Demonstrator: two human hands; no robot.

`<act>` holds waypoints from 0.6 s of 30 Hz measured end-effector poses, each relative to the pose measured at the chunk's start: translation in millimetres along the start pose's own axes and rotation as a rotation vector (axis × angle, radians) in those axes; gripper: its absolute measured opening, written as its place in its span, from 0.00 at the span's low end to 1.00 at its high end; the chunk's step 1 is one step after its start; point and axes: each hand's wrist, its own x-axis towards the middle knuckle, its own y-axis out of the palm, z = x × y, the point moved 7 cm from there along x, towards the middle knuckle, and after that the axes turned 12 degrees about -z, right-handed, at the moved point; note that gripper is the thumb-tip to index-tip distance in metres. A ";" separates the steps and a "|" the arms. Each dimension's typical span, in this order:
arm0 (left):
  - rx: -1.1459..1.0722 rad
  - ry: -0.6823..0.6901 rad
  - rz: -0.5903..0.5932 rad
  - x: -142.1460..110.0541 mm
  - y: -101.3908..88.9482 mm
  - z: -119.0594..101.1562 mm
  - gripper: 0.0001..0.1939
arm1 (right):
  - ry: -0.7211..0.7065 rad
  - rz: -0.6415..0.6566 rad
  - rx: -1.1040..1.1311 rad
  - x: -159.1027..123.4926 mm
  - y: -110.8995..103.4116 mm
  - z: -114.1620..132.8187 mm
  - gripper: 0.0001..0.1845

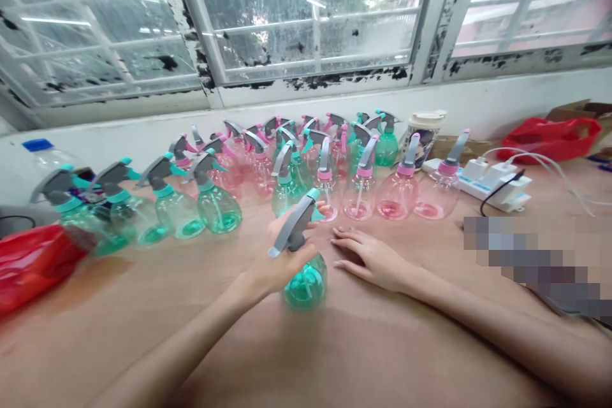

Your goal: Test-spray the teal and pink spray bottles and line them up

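My left hand [280, 261] is wrapped round the neck of a green spray bottle [306, 284] with a grey and teal trigger head. The bottle stands near the middle of the table, roughly upright. To its right my right hand [370, 255] lies on the tabletop, fingers stretched out and holding nothing. Just beyond both hands, a pink spray bottle [358, 197] stands in a row with several others like it. Another green spray bottle [285, 188] is right behind the held one. Farther left, several green spray bottles [220, 210] form a slanting row.
More pink and green bottles crowd toward the wall. At the right are a white paper cup [424, 131], a white power strip [497, 185] with cables, and a red plastic bag [549, 138]. Another red bag [38, 264] and a blue-capped bottle [45, 153] sit at the left.
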 end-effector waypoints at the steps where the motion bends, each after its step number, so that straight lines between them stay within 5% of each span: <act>1: 0.003 -0.012 0.007 1.5 1.4 2.3 0.27 | 0.005 0.007 -0.007 0.1 0.5 0.0 0.26; 18: 0.058 -0.010 0.068 7.4 5.1 1.8 0.17 | 0.054 0.004 0.060 -5.0 0.2 -5.2 0.27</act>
